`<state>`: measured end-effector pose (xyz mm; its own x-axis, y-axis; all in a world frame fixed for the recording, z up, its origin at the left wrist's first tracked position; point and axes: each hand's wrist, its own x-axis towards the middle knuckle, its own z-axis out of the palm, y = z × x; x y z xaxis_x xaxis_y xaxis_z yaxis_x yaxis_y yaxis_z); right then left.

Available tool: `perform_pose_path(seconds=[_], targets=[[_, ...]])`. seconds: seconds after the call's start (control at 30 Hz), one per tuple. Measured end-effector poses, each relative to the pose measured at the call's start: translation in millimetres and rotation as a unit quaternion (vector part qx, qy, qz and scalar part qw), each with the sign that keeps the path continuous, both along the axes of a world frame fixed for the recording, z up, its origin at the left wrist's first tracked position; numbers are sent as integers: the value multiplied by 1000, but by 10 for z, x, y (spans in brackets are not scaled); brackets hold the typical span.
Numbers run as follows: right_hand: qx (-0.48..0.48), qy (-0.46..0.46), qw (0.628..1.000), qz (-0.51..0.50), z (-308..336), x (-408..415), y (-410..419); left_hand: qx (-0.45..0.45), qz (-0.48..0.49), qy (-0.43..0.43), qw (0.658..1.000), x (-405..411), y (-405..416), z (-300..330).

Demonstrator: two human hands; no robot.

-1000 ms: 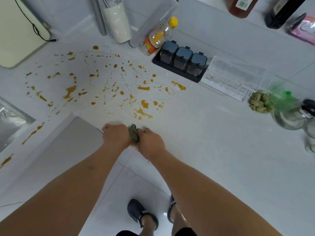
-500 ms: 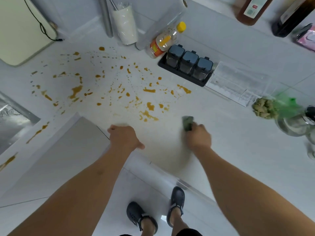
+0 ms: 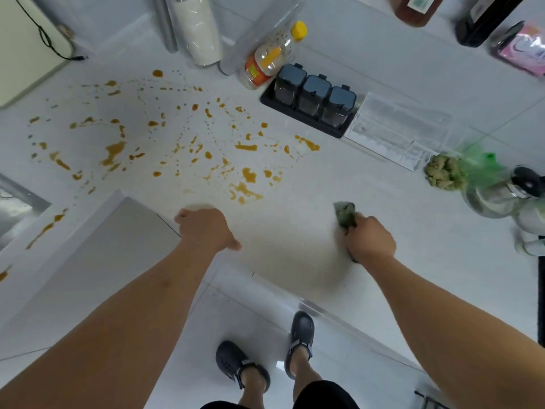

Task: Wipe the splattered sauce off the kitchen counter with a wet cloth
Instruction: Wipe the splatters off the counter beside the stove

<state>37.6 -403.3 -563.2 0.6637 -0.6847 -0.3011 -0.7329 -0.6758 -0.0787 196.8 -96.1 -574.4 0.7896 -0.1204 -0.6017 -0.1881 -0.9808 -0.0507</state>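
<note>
Orange-brown sauce splatter (image 3: 115, 150) covers the white counter (image 3: 295, 246) from the left sink edge to the middle, with many drops and a few larger blots. My right hand (image 3: 370, 240) grips a wadded grey-green cloth (image 3: 345, 214) and holds it on the counter, to the right of the nearest blots. My left hand (image 3: 205, 228) rests on the counter's front edge, fingers curled under, holding nothing, just below the splatter.
At the back stand a white cup (image 3: 197, 31), a yellow-capped bottle (image 3: 271, 57), a black tray of three spice jars (image 3: 312, 98) and a clear plastic box (image 3: 395, 131). A green bag (image 3: 454, 169) and glass kettle (image 3: 501, 193) sit right. The sink (image 3: 14, 208) lies left.
My hands held the cloth together at the counter edge; then my right hand carried it off to the right onto the counter. My left hand stayed at the edge.
</note>
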Motion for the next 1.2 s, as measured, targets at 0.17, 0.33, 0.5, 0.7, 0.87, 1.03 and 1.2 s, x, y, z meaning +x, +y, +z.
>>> perform_pose_path(seconds=[0.17,0.33,0.5,0.7,0.87,1.03,1.2], targets=[[32,-18,988,-152,-120,49,-78,14,57,15,998,-134,-72,107],[100,-78,980,150,-158,327,1377,12,145,-19,989,-277,-297,287],[87,-71,950,292,-84,241,1618,-6,216,-15,976,-374,-493,309],[40,-12,988,150,-68,276,19,-39,253,-36,966,-328,-329,248],[13,13,997,79,-24,737,-857,-32,225,30,973,-240,-276,145],[45,2,997,64,-78,1331,-864,15,242,38,969,-112,-425,150],[63,-45,991,109,-169,1784,-765,32,229,36,972,-92,-477,275]])
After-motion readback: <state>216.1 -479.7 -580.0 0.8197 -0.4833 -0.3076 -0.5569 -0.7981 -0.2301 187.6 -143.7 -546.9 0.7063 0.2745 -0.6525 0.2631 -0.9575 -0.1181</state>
